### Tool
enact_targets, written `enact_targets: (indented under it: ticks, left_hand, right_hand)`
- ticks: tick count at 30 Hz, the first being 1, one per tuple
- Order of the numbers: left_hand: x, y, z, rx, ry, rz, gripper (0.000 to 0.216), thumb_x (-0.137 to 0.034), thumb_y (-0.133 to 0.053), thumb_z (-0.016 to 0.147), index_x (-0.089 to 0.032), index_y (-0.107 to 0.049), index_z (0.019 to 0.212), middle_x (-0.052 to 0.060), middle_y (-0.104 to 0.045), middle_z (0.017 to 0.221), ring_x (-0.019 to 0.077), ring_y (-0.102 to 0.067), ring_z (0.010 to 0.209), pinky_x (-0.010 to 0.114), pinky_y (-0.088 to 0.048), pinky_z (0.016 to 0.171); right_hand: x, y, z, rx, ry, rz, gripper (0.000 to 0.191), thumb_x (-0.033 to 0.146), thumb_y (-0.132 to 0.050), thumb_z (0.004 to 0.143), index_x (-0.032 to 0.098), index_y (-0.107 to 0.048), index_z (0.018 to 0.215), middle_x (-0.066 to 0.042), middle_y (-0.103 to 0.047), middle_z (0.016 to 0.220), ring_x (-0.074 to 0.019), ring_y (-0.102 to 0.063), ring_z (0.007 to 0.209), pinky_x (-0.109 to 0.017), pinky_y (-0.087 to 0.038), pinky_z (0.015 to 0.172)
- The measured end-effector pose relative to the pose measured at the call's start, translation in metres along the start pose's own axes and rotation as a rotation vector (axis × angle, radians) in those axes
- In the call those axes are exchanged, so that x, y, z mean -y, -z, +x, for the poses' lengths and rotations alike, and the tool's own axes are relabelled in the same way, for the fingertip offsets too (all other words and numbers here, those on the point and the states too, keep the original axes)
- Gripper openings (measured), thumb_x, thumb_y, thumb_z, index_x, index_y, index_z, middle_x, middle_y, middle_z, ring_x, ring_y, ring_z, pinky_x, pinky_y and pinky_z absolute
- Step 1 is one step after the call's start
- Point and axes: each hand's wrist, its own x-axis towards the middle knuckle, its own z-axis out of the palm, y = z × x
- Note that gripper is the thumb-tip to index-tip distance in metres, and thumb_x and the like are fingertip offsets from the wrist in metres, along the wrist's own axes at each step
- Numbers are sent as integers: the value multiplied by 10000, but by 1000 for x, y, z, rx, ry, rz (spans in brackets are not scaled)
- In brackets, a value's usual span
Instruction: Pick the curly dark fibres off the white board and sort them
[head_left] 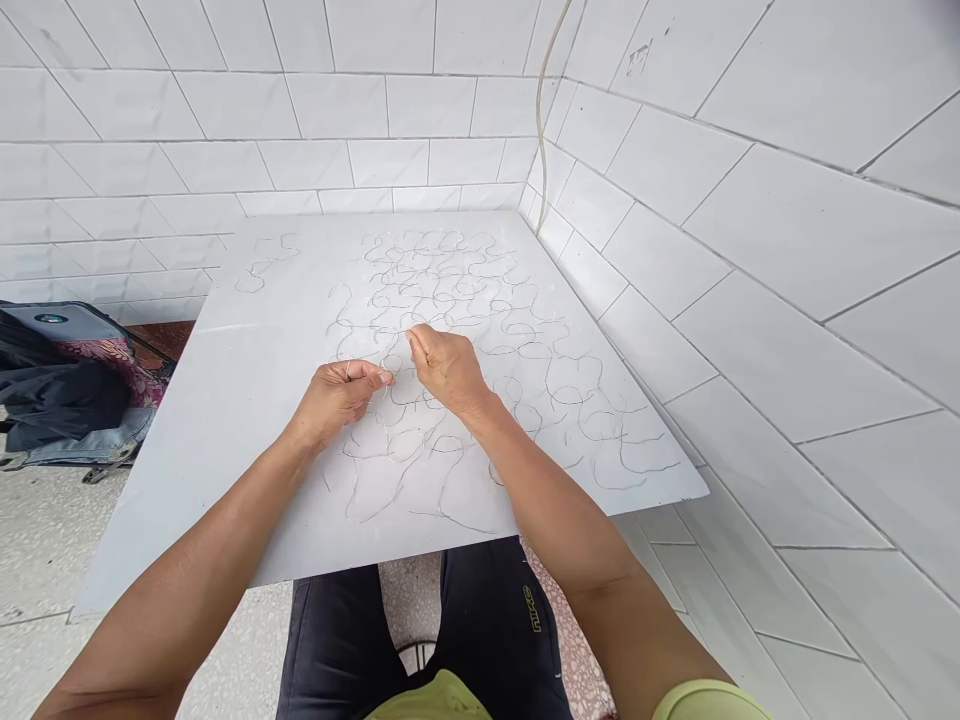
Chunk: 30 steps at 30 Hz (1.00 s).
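Thin, curly pieces of wire (517, 350) are spread across a large white board (195, 440); many overlap in loops and form a loose net. My left hand (346, 395) is over the near-middle of the board, thumb and fingertips pinched on a thin wire (386, 366). Close by on the right, my right hand (448, 368) is closed, its fingertips pinched a little farther from me. Whatever it grips is too fine to make out clearly. A ring shows on one finger of my left hand.
Several separate wire pieces (251, 280) lie at the board's far left. White tiled walls (337, 105) border the far and right sides, with a cable (541, 120) hanging in the corner. At left, a folding chair (82, 350) holds dark clothing (60, 395). My knees are below the board's near edge.
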Motion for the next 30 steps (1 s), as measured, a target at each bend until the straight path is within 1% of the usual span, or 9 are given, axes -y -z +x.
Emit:
enact_targets:
  ticks: [2, 5, 7, 9, 12, 17, 22, 26, 30]
  left_hand:
    - [0, -2, -1, 17, -4, -9, 267, -416, -851, 813, -164, -765, 789, -79, -289, 523, 58, -251, 454, 239, -226, 444]
    - [0, -2, -1, 35, -4, -77, 271, -413, -844, 827, -159, -751, 811, -78, -297, 538, 58, -261, 455, 237, -227, 440]
    - [-1, 0, 0, 48, 10, -141, 282, -415, -841, 836, -156, -733, 812, -84, -275, 556, 50, -235, 455, 231, -204, 438]
    - [-2, 5, 1, 74, 24, -178, 298, -421, -834, 849, -153, -714, 798, -90, -250, 567, 41, -212, 453, 225, -185, 437]
    - [-2, 11, 3, 111, 30, -185, 308, -416, -832, 858, -152, -695, 779, -92, -249, 562, 37, -217, 446, 221, -190, 436]
    - [0, 16, 5, 149, 50, -197, 282, -386, -842, 847, -157, -691, 782, -92, -265, 550, 36, -224, 433, 220, -197, 428]
    - [1, 13, 4, 194, 88, -212, 279, -374, -849, 834, -154, -687, 776, -95, -249, 553, 35, -213, 432, 217, -190, 418]
    - [2, 8, 3, 225, 109, -207, 291, -385, -849, 837, -150, -687, 782, -94, -250, 564, 35, -208, 440, 216, -192, 422]
    - [3, 5, 2, 203, 83, -224, 286, -395, -836, 852, -154, -688, 805, -92, -270, 563, 41, -230, 438, 218, -207, 426]
  right_hand:
    - [1, -3, 0, -17, -21, -1, 365, 354, -342, 1132, 196, -592, 918, -18, -584, 658, -155, -537, 601, -292, -368, 607]
    - [2, -2, -1, -10, -35, 110, 302, 321, -348, 1122, 197, -623, 1120, -28, -659, 758, -157, -592, 646, -287, -427, 642]
    - [1, 2, -2, 33, -23, 224, 315, 298, -353, 1112, 224, -614, 1271, -21, -694, 829, -150, -620, 682, -279, -471, 673]
    - [-1, 6, -2, 97, -5, 303, 367, 259, -352, 1096, 252, -617, 1349, -11, -700, 856, -148, -646, 729, -276, -505, 707]
    - [-6, 9, -2, 171, 0, 327, 456, 161, -351, 1042, 264, -664, 1358, -9, -681, 857, -149, -655, 778, -274, -519, 720]
    - [-8, 12, -1, 247, -34, 323, 540, 86, -377, 961, 285, -689, 1354, -4, -652, 838, -140, -596, 732, -251, -489, 652]
    - [-9, 15, -1, 219, 6, 281, 530, 46, -381, 914, 265, -713, 1264, 4, -636, 803, -136, -592, 716, -243, -459, 637]
    - [-9, 18, 0, 205, 56, 227, 474, 62, -371, 935, 250, -721, 1193, 4, -640, 807, -132, -572, 685, -251, -441, 626]
    - [-7, 21, 1, 215, -20, 315, 424, 192, -375, 1044, 279, -630, 1372, 5, -684, 840, -144, -632, 732, -273, -500, 695]
